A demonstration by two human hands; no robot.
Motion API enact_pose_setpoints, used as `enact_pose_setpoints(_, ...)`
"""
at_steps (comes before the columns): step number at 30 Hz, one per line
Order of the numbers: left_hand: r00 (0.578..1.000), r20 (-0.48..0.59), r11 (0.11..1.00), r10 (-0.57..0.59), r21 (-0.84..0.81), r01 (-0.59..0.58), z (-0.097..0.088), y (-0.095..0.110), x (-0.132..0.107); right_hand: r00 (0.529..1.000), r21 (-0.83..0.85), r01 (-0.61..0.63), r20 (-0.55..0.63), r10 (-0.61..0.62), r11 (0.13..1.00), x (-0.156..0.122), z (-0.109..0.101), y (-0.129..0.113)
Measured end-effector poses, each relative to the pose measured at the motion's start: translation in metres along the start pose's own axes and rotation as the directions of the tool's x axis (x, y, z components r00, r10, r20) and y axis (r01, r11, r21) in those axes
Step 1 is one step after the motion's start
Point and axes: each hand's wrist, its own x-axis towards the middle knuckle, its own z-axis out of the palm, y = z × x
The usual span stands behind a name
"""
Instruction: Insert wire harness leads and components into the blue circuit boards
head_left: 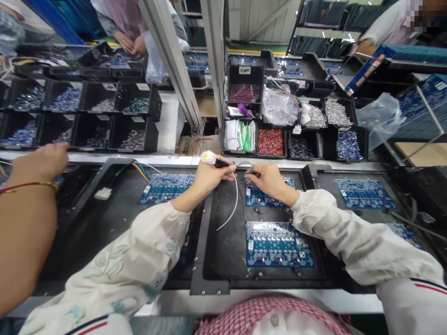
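Observation:
My left hand (211, 176) is closed around a black-tipped tool with a taped thumb, holding one end of a thin bundle of coloured wires (244, 164). My right hand (267, 179) pinches the other end of the same bundle. A white wire (233, 207) hangs down from my hands over the black carrier tray (223, 242). Below my right hand lie two blue circuit boards (277, 244), one partly covered by it.
Another person's bare arm and hand (38, 167) with a red wrist string reaches in at the left. More blue boards (165, 187) sit on neighbouring trays. Black bins of parts (270, 142) line the back. Other people stand beyond the shelves.

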Motion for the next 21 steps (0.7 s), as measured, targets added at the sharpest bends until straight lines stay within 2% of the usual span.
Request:
enact_pose_setpoints(7,1.0,-0.01,1.0,-0.006,0.016,0.006,0.0014,0.0025,0.0007,0.999,0.015,-0.006,0.035,0.006,1.0,-0.0054,0.0017,0.0034)
enact_pose_setpoints(21,1.0,-0.01,1.0,0.014,0.027,-0.014,0.0008,0.001,0.0012,1.0,-0.008,0.029,0.011,-0.029,1.0,-0.0064,0.0059,0.0061)
